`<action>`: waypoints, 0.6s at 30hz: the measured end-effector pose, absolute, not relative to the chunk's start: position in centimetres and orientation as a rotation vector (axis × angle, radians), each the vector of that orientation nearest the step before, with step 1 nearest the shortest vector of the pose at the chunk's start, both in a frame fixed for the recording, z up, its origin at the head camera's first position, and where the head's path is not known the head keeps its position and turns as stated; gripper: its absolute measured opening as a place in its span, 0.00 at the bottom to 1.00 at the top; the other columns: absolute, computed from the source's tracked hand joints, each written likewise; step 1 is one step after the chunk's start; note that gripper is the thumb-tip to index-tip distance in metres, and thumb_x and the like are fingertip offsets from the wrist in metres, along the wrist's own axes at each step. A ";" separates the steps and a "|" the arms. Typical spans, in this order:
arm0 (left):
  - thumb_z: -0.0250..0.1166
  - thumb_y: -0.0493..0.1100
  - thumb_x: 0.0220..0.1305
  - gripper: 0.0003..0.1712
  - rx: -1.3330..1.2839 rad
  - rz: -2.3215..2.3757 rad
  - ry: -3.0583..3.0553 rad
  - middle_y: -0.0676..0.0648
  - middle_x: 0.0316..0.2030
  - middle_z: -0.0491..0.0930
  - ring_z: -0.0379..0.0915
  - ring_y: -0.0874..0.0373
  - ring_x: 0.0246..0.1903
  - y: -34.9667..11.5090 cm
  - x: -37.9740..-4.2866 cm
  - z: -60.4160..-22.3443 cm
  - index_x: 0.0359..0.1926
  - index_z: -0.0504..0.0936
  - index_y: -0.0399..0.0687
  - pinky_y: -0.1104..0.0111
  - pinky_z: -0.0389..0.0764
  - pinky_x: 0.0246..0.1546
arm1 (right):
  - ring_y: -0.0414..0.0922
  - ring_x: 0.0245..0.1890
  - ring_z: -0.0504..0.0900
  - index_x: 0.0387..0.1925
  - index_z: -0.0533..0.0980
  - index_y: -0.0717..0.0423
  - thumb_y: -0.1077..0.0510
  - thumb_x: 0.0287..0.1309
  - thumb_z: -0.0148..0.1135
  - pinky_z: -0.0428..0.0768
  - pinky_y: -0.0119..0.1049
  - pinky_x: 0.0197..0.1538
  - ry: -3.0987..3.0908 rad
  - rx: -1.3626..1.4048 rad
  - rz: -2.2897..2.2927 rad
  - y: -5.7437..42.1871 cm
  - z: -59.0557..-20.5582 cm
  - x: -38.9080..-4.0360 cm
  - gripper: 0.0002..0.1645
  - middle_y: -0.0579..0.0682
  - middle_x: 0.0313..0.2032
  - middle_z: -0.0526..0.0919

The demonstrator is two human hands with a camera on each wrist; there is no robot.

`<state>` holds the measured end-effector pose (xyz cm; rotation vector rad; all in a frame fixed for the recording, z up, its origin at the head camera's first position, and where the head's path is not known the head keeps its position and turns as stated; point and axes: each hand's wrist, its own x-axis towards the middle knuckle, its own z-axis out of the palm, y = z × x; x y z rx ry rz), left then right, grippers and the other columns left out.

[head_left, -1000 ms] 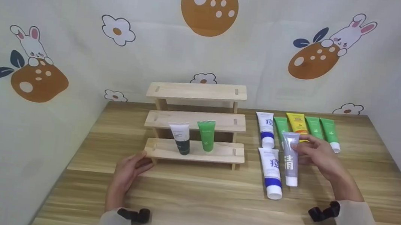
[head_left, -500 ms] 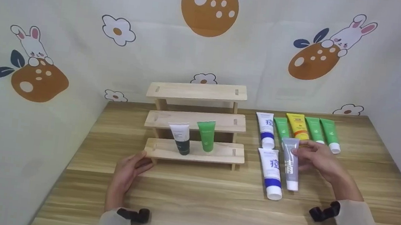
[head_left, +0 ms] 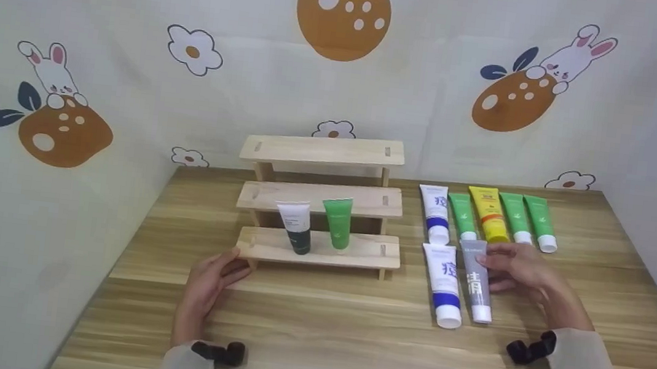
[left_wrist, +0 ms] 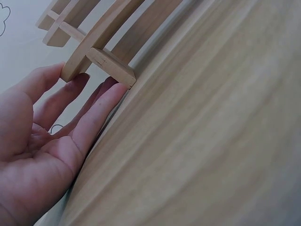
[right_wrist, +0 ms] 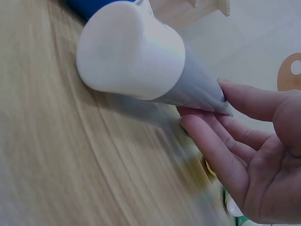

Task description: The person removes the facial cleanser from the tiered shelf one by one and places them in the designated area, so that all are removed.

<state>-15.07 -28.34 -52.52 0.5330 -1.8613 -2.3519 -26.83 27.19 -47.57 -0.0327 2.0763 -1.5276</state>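
Observation:
In the head view my right hand [head_left: 522,271] pinches a grey squeeze tube [head_left: 478,285] near its flat end, thumb on top and fingers under. Its white cap [right_wrist: 131,52] fills much of the right wrist view, close over the tabletop. Left of it lies a white tube with a blue band [head_left: 444,281]. My left hand [head_left: 212,279] holds the left front corner of a three-step wooden display stand [head_left: 320,258]; the left wrist view has the thumb and fingers [left_wrist: 101,108] at the board's end and leg. On the lowest step stand a white-and-dark-green tube [head_left: 297,227] and a green tube [head_left: 338,223].
Behind the grey tube lies a row: another white-and-blue tube [head_left: 435,212], a yellow tube [head_left: 489,212] and several green tubes [head_left: 539,221]. The wood-grain table [head_left: 335,346] meets a patterned cloth backdrop [head_left: 240,88] behind the stand.
My right hand has drawn the grey tube towards me and slightly right, beside the front white-and-blue tube, uncovering the yellow tube. My left hand and the stand have stayed put.

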 end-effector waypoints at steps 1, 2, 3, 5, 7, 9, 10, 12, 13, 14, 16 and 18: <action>0.60 0.39 0.73 0.17 0.536 -2.355 -1.858 0.40 0.41 0.86 0.86 0.52 0.44 -28.4 -15.1 -52.5 0.51 0.80 0.26 0.58 0.89 0.54 | 0.44 0.43 0.86 0.71 0.56 0.72 0.53 0.65 0.66 0.91 0.44 0.49 2.079 -0.037 -1.519 27.2 -47.6 -26.8 0.45 0.51 0.46 0.83; 0.60 0.39 0.73 0.16 0.540 -2.359 -1.854 0.41 0.41 0.86 0.86 0.52 0.44 -28.4 -15.1 -52.5 0.51 0.80 0.26 0.58 0.89 0.55 | 0.44 0.43 0.86 0.71 0.56 0.72 0.53 0.65 0.66 0.91 0.44 0.49 2.082 -0.035 -1.513 27.1 -47.7 -26.9 0.45 0.52 0.47 0.83; 0.59 0.38 0.73 0.16 0.543 -2.363 -1.850 0.40 0.41 0.85 0.85 0.52 0.44 -28.4 -15.1 -52.5 0.51 0.80 0.26 0.58 0.88 0.55 | 0.45 0.43 0.86 0.71 0.56 0.72 0.53 0.65 0.65 0.91 0.44 0.49 2.087 -0.040 -1.504 27.1 -47.7 -26.9 0.45 0.53 0.48 0.83; 0.59 0.38 0.73 0.16 0.551 -2.359 -1.857 0.41 0.42 0.85 0.85 0.52 0.44 -28.5 -15.0 -52.5 0.51 0.79 0.27 0.57 0.88 0.55 | 0.45 0.43 0.85 0.71 0.56 0.72 0.53 0.65 0.65 0.91 0.44 0.50 2.090 -0.029 -1.494 27.1 -47.8 -26.9 0.45 0.55 0.49 0.82; 0.59 0.38 0.73 0.16 0.560 -2.360 -1.852 0.41 0.42 0.85 0.85 0.52 0.44 -28.5 -15.0 -52.6 0.51 0.79 0.27 0.57 0.88 0.55 | 0.46 0.43 0.85 0.71 0.56 0.72 0.52 0.65 0.65 0.91 0.44 0.50 2.090 -0.020 -1.483 27.0 -47.9 -26.9 0.45 0.57 0.50 0.82; 0.60 0.39 0.73 0.16 0.559 -2.352 -1.863 0.41 0.43 0.84 0.85 0.52 0.45 -28.5 -15.1 -52.6 0.52 0.79 0.27 0.57 0.88 0.55 | 0.45 0.43 0.85 0.71 0.56 0.72 0.52 0.65 0.65 0.91 0.43 0.50 2.089 -0.011 -1.472 27.0 -48.0 -27.0 0.45 0.56 0.49 0.82; 0.60 0.39 0.73 0.17 0.558 -2.351 -1.867 0.41 0.44 0.84 0.85 0.52 0.45 -28.5 -15.1 -52.6 0.52 0.79 0.27 0.57 0.88 0.55 | 0.45 0.42 0.85 0.71 0.56 0.72 0.52 0.65 0.65 0.91 0.43 0.50 2.088 -0.005 -1.468 27.0 -48.0 -27.0 0.45 0.56 0.49 0.82; 0.60 0.40 0.73 0.17 0.556 -2.347 -1.871 0.41 0.45 0.84 0.85 0.52 0.46 -28.5 -15.1 -52.5 0.52 0.79 0.27 0.57 0.88 0.55 | 0.45 0.42 0.85 0.71 0.55 0.72 0.52 0.65 0.65 0.91 0.41 0.50 2.085 0.000 -1.461 27.0 -48.0 -27.0 0.45 0.55 0.48 0.82; 0.60 0.40 0.73 0.18 0.554 -2.348 -1.870 0.41 0.45 0.84 0.85 0.52 0.46 -28.5 -15.1 -52.5 0.52 0.79 0.27 0.57 0.88 0.55 | 0.44 0.42 0.84 0.71 0.55 0.72 0.52 0.66 0.65 0.91 0.41 0.50 2.085 0.000 -1.459 27.0 -48.0 -27.0 0.45 0.55 0.48 0.82; 0.60 0.40 0.73 0.18 0.551 -2.344 -1.877 0.41 0.46 0.84 0.85 0.52 0.46 -28.5 -15.1 -52.5 0.53 0.79 0.27 0.57 0.88 0.55 | 0.44 0.42 0.84 0.71 0.54 0.72 0.52 0.66 0.64 0.91 0.40 0.50 2.084 0.003 -1.459 27.0 -48.0 -27.0 0.45 0.54 0.48 0.81; 0.60 0.40 0.73 0.18 0.548 -2.347 -1.875 0.40 0.46 0.84 0.85 0.52 0.47 -28.6 -15.1 -52.6 0.53 0.79 0.27 0.57 0.88 0.55 | 0.44 0.42 0.84 0.72 0.54 0.72 0.52 0.66 0.65 0.91 0.40 0.49 2.085 0.012 -1.461 26.9 -48.0 -26.9 0.46 0.54 0.49 0.81; 0.61 0.40 0.72 0.18 0.544 -2.347 -1.874 0.40 0.47 0.84 0.85 0.51 0.47 -28.5 -15.1 -52.5 0.53 0.79 0.27 0.57 0.88 0.55 | 0.44 0.42 0.84 0.72 0.54 0.72 0.52 0.66 0.65 0.91 0.39 0.49 2.088 0.019 -1.462 26.8 -48.0 -26.9 0.46 0.54 0.49 0.80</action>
